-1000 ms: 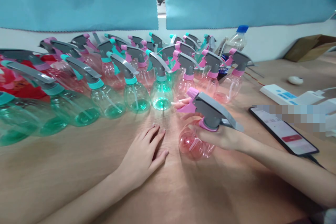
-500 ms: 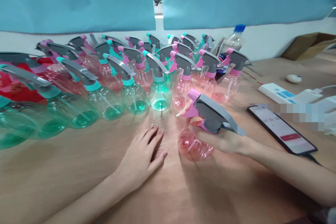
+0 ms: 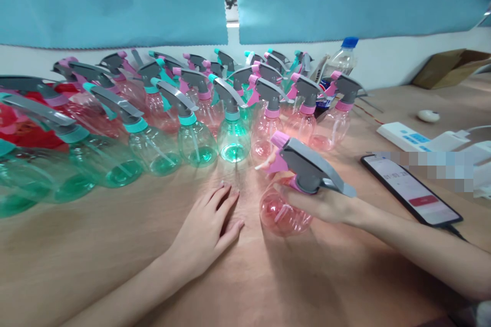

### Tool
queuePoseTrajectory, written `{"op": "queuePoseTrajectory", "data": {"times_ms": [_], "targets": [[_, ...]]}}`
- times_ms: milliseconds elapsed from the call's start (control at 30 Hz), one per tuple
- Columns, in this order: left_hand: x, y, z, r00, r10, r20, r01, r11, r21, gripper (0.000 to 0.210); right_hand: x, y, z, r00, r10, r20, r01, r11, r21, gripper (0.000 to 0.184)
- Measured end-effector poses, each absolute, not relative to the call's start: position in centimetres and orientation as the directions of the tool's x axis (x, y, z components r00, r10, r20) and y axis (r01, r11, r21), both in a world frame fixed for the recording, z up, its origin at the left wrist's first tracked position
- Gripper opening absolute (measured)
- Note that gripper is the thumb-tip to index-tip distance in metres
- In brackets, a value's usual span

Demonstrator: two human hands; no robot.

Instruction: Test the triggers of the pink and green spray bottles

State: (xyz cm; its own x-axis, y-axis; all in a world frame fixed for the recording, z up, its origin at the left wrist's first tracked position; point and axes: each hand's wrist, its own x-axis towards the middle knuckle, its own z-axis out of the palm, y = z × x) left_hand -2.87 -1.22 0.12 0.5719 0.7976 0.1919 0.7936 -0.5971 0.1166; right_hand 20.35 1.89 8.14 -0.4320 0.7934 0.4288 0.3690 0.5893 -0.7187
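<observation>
My right hand is wrapped round the neck of a pink spray bottle, its thumb on the near side and the other fingers partly hidden behind. The bottle has a grey and pink trigger head and stands on the table, tilted slightly if at all. Left of it, my left hand lies flat on the tabletop, fingers stretched out and holding nothing. Just beyond both hands are a green spray bottle with a turquoise collar and a pink spray bottle.
Several more green and pink spray bottles fill the back and left, near a red bag. On the right are a phone, a white power strip, a white mouse-like object, a cardboard box and a blue-capped bottle.
The spray bottle's head in my right hand has shifted very slightly to the left. My left hand has stayed in place.
</observation>
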Motion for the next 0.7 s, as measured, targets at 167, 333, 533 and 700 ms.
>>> {"op": "queuePoseTrajectory", "data": {"times_ms": [167,333,533,700], "targets": [[-2.9,-1.2,0.0,0.570,0.797,0.198,0.793,-0.597,0.124,0.048,20.6,1.9,7.5,-0.451,0.790,0.415,0.212,0.547,-0.810,0.024],[-2.9,-1.2,0.0,0.565,0.802,0.196,0.794,-0.592,0.135,0.048,20.8,1.9,7.3,-0.448,0.789,0.420,0.275,0.569,-0.775,0.020],[-2.8,-1.2,0.1,0.562,0.803,0.198,0.796,-0.590,0.135,0.046,20.8,2.0,7.0,-0.461,0.765,0.450,0.170,0.574,-0.801,0.024],[-2.8,-1.2,0.0,0.560,0.807,0.190,0.797,-0.587,0.145,0.047,20.7,2.1,6.1,-0.467,0.754,0.461,0.248,0.613,-0.750,0.028]]}}
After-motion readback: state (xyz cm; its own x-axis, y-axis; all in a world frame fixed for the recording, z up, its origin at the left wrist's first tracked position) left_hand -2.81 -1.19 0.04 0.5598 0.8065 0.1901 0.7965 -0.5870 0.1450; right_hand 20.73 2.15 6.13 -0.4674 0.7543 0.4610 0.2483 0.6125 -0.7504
